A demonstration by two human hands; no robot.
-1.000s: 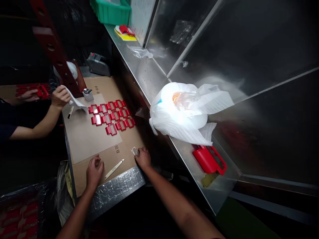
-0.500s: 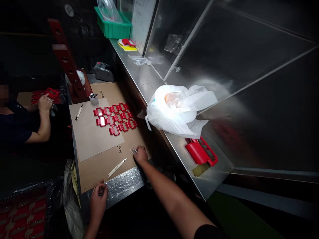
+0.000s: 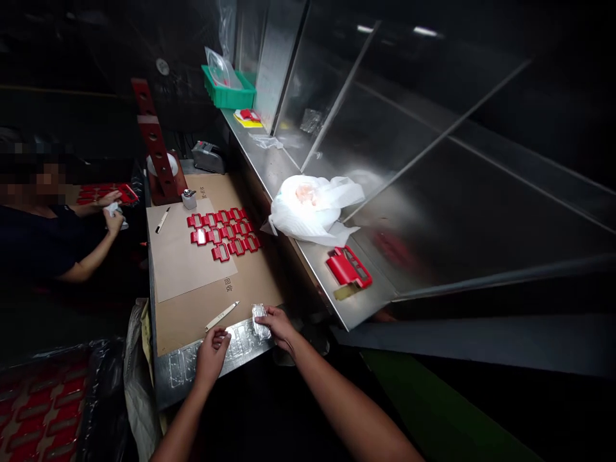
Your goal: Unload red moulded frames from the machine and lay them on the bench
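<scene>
Between the thumb and fingers of my right hand is a small clear rectangular plastic piece, held up over the front edge of the table. My left hand has its fingers curled in towards the thumb; whether anything lies between them is hidden. Under both hands runs a row of clear rectangular pieces along the metal edge. White tweezers lie on the cardboard just beyond my left hand. Farther back, several red frames with rectangular openings stand in rows on the cardboard sheet.
A metal ledge on the right carries a white plastic bag, a red part and a green bin. A small bottle and a pen are at the back left. At left, a co-worker handles a red part.
My right hand has lifted the clear piece and brought it nearer, towards my left hand. My left hand has moved up and right over the metal edge. The view has shifted.
</scene>
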